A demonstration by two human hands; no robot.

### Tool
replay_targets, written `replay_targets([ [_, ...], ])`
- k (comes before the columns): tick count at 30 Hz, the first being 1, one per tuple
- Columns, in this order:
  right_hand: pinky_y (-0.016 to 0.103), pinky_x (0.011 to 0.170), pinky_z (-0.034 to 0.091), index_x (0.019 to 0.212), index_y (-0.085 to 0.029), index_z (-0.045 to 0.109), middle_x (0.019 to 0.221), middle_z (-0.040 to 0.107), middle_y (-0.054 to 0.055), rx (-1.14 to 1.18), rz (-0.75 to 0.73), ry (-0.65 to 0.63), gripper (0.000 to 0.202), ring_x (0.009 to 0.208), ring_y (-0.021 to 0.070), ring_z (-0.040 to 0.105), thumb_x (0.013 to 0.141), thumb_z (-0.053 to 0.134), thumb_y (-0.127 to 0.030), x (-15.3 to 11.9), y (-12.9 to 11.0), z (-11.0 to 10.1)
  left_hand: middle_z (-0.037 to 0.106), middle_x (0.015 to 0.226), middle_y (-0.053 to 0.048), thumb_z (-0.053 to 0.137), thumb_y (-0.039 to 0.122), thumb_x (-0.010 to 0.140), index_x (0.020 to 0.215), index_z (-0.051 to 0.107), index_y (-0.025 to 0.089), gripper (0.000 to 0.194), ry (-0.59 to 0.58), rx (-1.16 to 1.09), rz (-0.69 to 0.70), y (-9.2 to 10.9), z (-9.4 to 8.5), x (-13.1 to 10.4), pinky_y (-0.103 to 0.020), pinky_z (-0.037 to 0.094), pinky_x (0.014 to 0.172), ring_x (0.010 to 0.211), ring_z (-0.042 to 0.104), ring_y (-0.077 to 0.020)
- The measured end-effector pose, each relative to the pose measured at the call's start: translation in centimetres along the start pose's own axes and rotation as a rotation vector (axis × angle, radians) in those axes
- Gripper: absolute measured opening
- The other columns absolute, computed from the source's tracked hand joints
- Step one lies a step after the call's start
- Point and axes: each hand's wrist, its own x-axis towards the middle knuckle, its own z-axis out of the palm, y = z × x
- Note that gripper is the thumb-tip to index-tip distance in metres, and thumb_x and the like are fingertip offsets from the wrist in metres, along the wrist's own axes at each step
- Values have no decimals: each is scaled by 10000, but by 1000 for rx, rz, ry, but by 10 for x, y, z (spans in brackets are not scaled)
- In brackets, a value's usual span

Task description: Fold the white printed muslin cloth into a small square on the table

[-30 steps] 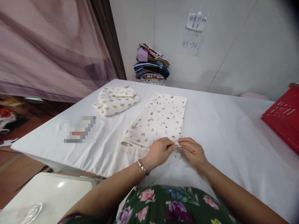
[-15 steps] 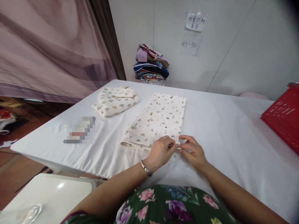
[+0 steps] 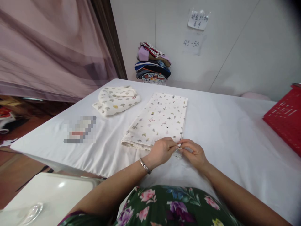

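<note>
A folded white cloth with small plant prints (image 3: 160, 119) lies flat on the white-covered table (image 3: 218, 131). At its near right corner my left hand (image 3: 163, 151) and my right hand (image 3: 194, 153) meet, fingertips almost touching. Both hands pinch the edge of that cloth, and a small white bit shows between the fingertips. A bracelet circles my left wrist. Farther left rests a second, loosely folded white cloth with mushroom-like prints (image 3: 117, 100), untouched by either hand.
A blurred-out flat object (image 3: 81, 130) lies on the table's left part. Behind the table stands a pile of folded fabrics (image 3: 152, 64). A red basket (image 3: 285, 116) is at the right edge. Below left is a white stool-like surface (image 3: 51, 194); two paper notes hang on the wall.
My right hand's fingers have closed in more on the cloth's corner. My left hand has shifted slightly. The printed cloths lie as before.
</note>
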Motion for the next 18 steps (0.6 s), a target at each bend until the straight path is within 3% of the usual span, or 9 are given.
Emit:
replay_targets([
  [6, 292, 785, 475, 754, -210, 567, 884, 629, 16, 30, 123, 71, 80, 829, 150, 595, 797, 597, -271, 3, 1, 1, 620, 861, -16, 452, 345, 890, 906, 623, 201, 224, -19, 105, 90, 0, -7, 3, -240, 434, 714, 821, 571, -139],
  [10, 288, 758, 486, 895, -217, 580, 841, 622, 4, -14, 168, 80, 142, 793, 144, 583, 782, 614, -296, 6, 6, 1, 613, 945, -42, 562, 389, 819, 1080, 554, 207, 318, -7, 319, 130, -3, -9, -2, -310, 432, 791, 899, 556, -194],
  [13, 307, 770, 491, 1056, -223, 559, 851, 626, 10, -73, 89, 14, 266, 798, 151, 585, 803, 586, -300, 11, 7, -2, 604, 932, -50, 556, 361, 823, 1098, 523, 197, 322, -11, 413, 130, -5, -6, -6, -334, 431, 786, 889, 550, -207],
  [18, 338, 764, 489, 1048, -242, 564, 899, 635, 29, -193, -84, -55, 223, 826, 170, 585, 826, 566, -259, 18, 2, -10, 595, 898, -48, 493, 326, 861, 1036, 528, 183, 229, 49, 422, 145, -3, 0, -4, -328, 431, 758, 868, 544, -197],
])
